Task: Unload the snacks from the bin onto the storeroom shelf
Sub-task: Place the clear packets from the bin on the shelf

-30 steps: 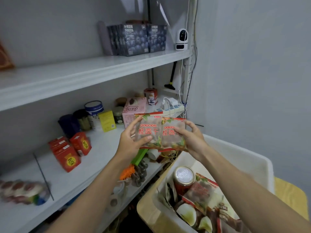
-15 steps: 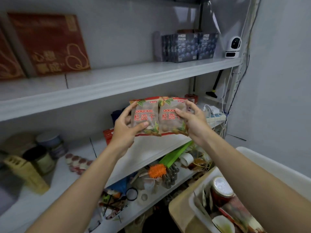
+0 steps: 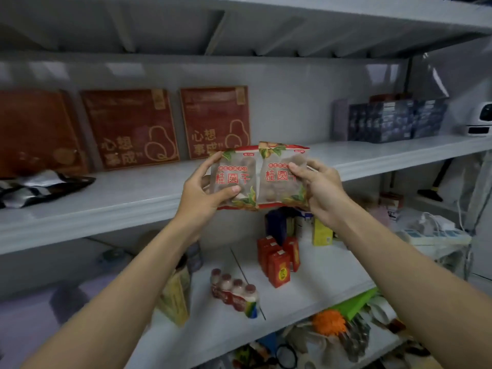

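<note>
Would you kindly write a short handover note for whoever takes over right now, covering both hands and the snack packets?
Hands: left hand grips the left snack packet; right hand grips the right snack packet, side by side, held up in front of the shelf.
Done: both packets are out of the bin, which is out of view.
Left: set both down on the shelf, then return to the bin; its remaining contents cannot be seen.

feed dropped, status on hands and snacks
Left hand grips left bag, right hand grips right bag. Both side by side before the shelf edge, not down yet. Red boxes behind.
</note>
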Demonstrator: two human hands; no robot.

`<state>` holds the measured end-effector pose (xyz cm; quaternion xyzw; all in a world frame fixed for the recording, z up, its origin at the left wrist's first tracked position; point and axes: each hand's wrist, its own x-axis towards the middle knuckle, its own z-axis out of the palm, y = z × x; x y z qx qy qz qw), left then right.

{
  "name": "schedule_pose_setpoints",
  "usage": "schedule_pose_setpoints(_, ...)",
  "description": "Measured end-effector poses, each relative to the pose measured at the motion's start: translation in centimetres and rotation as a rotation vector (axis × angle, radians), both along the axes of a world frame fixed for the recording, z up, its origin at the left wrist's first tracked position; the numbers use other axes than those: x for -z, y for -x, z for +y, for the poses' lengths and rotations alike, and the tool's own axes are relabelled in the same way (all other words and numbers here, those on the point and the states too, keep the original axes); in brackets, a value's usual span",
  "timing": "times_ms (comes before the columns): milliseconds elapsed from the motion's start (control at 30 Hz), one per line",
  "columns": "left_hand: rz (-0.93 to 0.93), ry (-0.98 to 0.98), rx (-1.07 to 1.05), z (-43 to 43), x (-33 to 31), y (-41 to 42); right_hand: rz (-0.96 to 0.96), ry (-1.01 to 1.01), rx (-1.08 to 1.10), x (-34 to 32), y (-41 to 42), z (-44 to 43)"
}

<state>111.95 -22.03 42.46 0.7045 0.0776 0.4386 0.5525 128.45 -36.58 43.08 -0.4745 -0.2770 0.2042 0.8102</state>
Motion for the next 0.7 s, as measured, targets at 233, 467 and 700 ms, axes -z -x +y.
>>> schedule_pose_setpoints(233, -0.024, -0.075, -0.144, 6.7, -4.3, 4.4, -0.004, 0.001, -0.16, -4.7, 2.6, 7.9)
schedule_pose_setpoints(467, -0.029, -0.117, -0.268, 13.5, -8.0, 6.3, -0.018, -0.01, -0.338, -8.5, 3.0, 16.7)
schedule_pose_setpoints(700, -0.014, -0.053, -0.358, 19.4, -8.8, 6.7, -0.028, 0.013, -0.423, -10.1, 2.9, 23.9)
